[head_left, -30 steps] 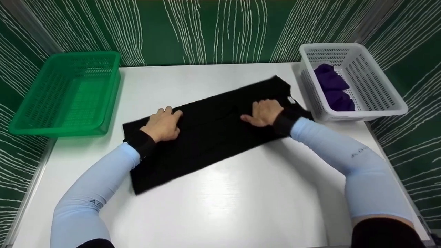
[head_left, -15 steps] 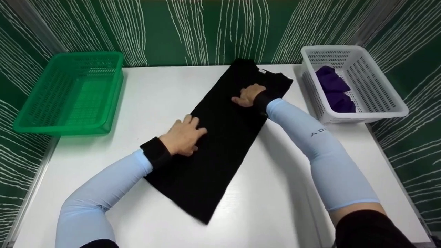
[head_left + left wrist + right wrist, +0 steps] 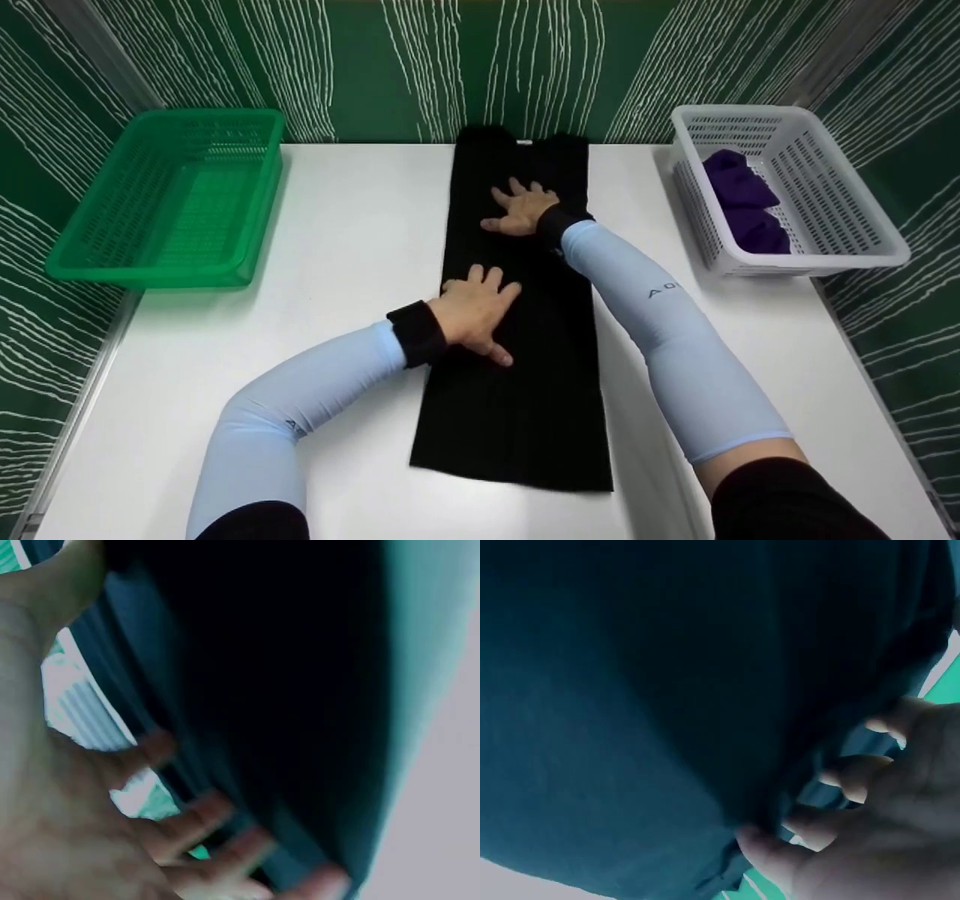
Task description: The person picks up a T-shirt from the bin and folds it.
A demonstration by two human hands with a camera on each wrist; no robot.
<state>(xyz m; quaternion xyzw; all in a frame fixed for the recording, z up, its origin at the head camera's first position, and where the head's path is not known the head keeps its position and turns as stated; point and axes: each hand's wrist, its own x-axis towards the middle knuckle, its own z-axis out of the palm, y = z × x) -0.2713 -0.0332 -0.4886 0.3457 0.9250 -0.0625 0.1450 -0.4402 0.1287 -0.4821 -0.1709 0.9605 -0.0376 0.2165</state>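
A black shirt (image 3: pixel 525 427), folded into a long strip, lies lengthwise on the white table in the head view. A small white label (image 3: pixel 524 142) shows at its neckline on the far end. My left hand (image 3: pixel 476 311) rests on the shirt's left side near the middle, fingers spread. Farther up, toward the neckline, my right hand (image 3: pixel 523 208) lies on the cloth with its fingers extended. Both wrist views show fingertips against the dark fabric, the left hand (image 3: pixel 82 825) and the right hand (image 3: pixel 877 817) gripping nothing.
A green basket (image 3: pixel 255 217) stands at the back left of the table (image 3: pixel 360 217). At the back right, a white basket (image 3: pixel 817 261) holds folded purple cloth (image 3: pixel 739 180). A green wall with white streaks (image 3: pixel 375 75) borders the back edge, right behind the shirt's far end.
The shirt has turned counterclockwise from a slanted, nearly crosswise lie to pointing straight away from me. Both hands moved with it, the left one rightward and the right one leftward.
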